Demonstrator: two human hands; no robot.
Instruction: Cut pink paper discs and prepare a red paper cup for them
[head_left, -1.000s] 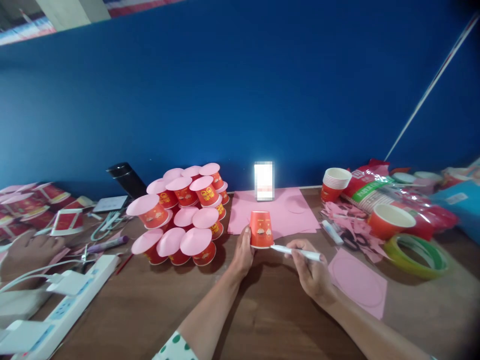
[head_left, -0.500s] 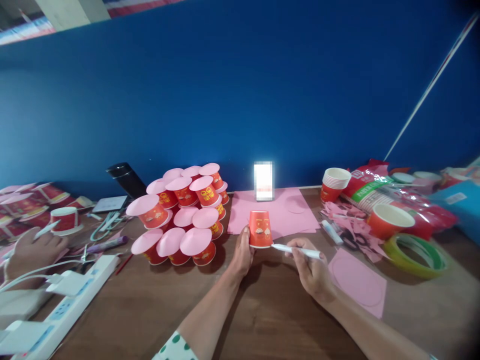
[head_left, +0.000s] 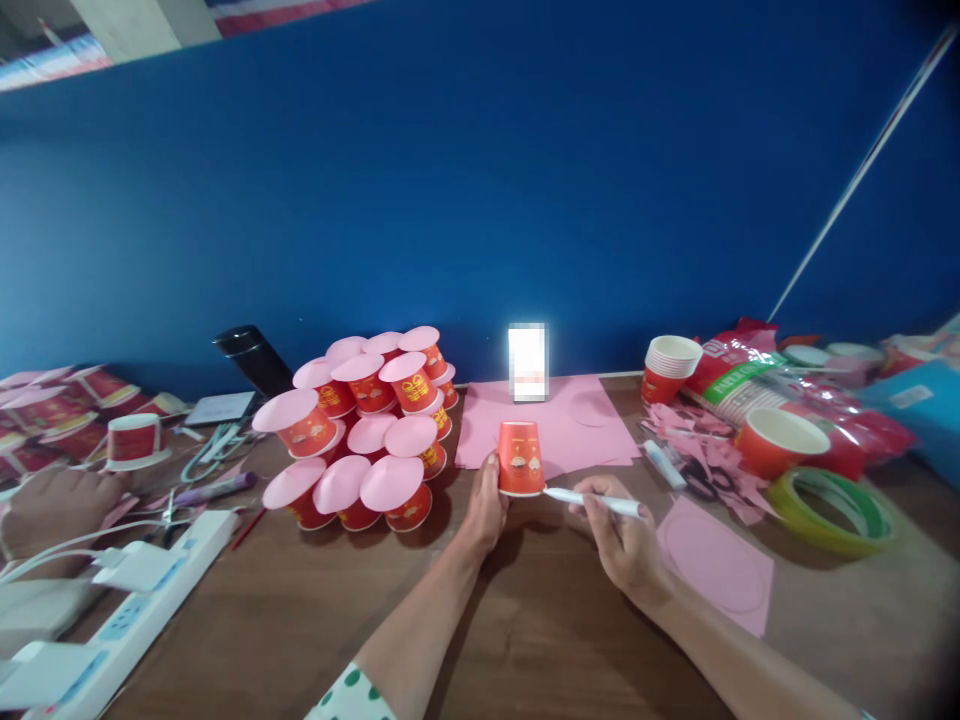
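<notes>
My left hand is closed around the left side of a red paper cup, which is held upside down with its rim toward the table. My right hand grips a white marker like a pen. The marker's tip points left and meets the cup's lower right rim, or comes very near it. Behind the cup lie sheets of pink paper. Right of my right hand is a pink paper square with a circle drawn on it.
Red cups topped with pink paper discs stand stacked at left. A power strip and another person's hand are farther left. At right are nested cups, paper scraps, scissors and a tape roll.
My hands, the cup and the marker stay almost still. On the far left, the other person's hand has shifted left and down, and the white pen-like object there is no longer seen.
</notes>
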